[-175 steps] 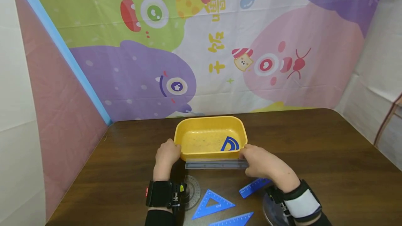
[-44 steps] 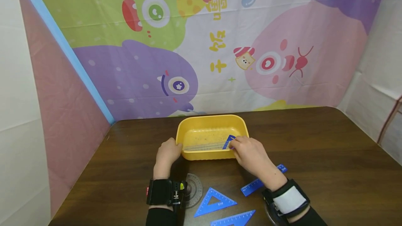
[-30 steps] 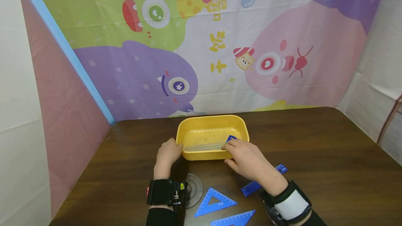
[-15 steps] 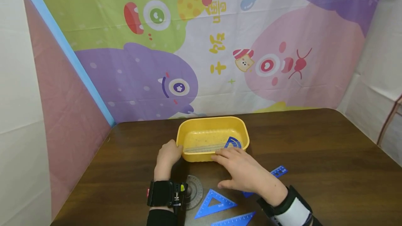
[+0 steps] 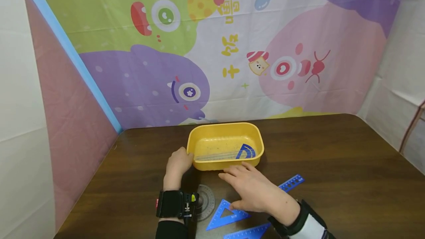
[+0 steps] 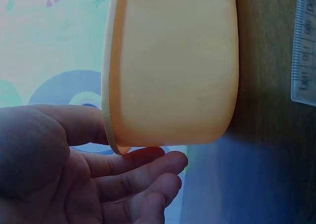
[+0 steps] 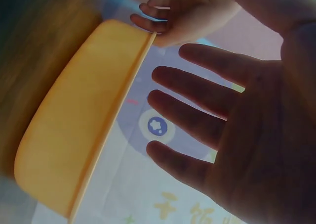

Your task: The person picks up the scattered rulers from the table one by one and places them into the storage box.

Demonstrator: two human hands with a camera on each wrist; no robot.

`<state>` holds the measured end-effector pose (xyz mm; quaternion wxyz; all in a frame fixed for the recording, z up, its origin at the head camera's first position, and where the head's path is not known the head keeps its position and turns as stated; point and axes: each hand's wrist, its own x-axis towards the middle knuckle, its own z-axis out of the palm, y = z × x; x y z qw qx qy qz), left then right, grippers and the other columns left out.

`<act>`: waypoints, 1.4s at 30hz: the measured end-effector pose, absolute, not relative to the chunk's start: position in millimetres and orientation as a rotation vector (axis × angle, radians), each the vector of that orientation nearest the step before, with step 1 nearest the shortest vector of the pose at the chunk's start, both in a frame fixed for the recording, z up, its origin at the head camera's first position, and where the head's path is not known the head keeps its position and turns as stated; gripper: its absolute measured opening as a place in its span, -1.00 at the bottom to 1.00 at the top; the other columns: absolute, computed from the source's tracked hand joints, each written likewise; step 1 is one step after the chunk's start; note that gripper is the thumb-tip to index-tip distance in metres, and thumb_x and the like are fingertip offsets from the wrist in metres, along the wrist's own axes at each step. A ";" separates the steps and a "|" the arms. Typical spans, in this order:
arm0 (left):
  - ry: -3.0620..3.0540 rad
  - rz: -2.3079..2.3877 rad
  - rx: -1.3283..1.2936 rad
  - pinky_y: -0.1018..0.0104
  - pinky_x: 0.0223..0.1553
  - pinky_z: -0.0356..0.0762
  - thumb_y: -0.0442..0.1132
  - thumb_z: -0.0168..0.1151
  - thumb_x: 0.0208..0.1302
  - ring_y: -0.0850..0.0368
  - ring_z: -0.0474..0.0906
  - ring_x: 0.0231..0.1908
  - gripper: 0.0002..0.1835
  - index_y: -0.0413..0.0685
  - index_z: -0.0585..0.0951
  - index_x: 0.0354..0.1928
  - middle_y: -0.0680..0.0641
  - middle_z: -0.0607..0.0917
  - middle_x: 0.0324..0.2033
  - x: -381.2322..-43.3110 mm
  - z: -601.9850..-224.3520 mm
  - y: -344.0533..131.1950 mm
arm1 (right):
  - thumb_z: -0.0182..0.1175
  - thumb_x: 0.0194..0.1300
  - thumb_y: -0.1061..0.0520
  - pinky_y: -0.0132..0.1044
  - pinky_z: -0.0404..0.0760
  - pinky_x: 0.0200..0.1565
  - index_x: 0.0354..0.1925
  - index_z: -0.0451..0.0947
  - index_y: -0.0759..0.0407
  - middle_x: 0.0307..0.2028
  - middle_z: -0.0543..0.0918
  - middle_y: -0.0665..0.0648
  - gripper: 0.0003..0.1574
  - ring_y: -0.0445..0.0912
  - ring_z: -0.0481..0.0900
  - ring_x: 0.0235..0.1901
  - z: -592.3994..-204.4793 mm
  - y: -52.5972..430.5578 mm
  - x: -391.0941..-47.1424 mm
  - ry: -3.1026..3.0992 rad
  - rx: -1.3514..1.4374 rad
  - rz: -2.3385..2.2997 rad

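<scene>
My left hand (image 5: 178, 163) pinches the left end of the yellow plastic bin's rim (image 5: 216, 165); the left wrist view shows the thumb on one side and fingers on the other. Inside the bin lie a clear ruler (image 5: 212, 156) along the near wall and a small blue protractor (image 5: 246, 151) at the right. My right hand (image 5: 254, 189) hovers palm down in front of the bin, fingers spread and holding nothing. Below its thumb is a blue set square (image 5: 217, 220). A blue ruler (image 5: 292, 183) is partly hidden behind the hand.
A clear protractor (image 5: 206, 203) lies beside the left wrist, partly covered by its strap. A second blue set square (image 5: 247, 232) is cut off by the bottom edge. The brown table (image 5: 348, 165) ends at a cartoon-printed cloth (image 5: 232, 99).
The clear ruler, in front of the bin earlier, now lies inside it. My right hand has let go and drawn back toward me, over the set square. My left hand stays on the rim.
</scene>
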<state>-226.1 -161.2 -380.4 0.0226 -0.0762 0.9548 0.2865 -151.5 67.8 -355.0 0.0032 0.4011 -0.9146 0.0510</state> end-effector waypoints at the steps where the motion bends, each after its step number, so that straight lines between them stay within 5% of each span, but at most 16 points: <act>1: 2.956 0.885 -0.238 0.30 -0.56 0.22 -0.18 -0.09 0.25 0.05 0.35 -0.56 -0.70 -0.35 0.44 -0.23 -0.09 0.36 -0.59 -226.2 -380.3 -161.1 | 0.32 -0.09 -0.25 0.03 0.19 0.20 0.22 0.32 0.04 0.16 0.40 0.07 -0.07 -0.01 0.32 0.18 -355.3 67.1 -150.9 -2.878 1.260 0.154; 16: 2.950 0.889 -0.241 0.30 -0.55 0.23 -0.18 -0.09 0.25 0.04 0.35 -0.55 -0.69 -0.35 0.44 -0.21 -0.09 0.37 -0.58 -226.7 -380.2 -161.1 | 0.34 -0.13 -0.28 0.04 0.35 0.07 0.15 0.39 -0.06 0.12 0.43 0.04 -0.13 -0.03 0.40 0.11 -370.2 52.3 -141.7 -2.937 1.399 0.108; 26: 2.958 0.887 -0.225 0.30 -0.55 0.22 -0.18 -0.10 0.25 0.04 0.34 -0.56 -0.70 -0.35 0.44 -0.24 -0.09 0.36 -0.59 -226.3 -380.3 -160.8 | 0.36 -0.17 -0.27 -0.17 0.50 -0.18 0.10 0.43 -0.13 -0.05 0.47 -0.03 -0.18 -0.11 0.48 -0.13 -380.8 44.8 -141.3 -2.984 1.443 0.064; 42: 2.958 0.893 -0.227 0.30 -0.54 0.22 -0.17 -0.11 0.24 0.04 0.35 -0.55 -0.70 -0.33 0.44 -0.26 -0.10 0.37 -0.58 -226.9 -380.8 -160.8 | 0.43 -0.21 -0.18 -0.35 0.48 -0.29 0.00 0.48 -0.12 -0.18 0.47 -0.08 -0.28 -0.21 0.43 -0.29 -395.0 39.3 -141.6 -2.995 1.534 0.137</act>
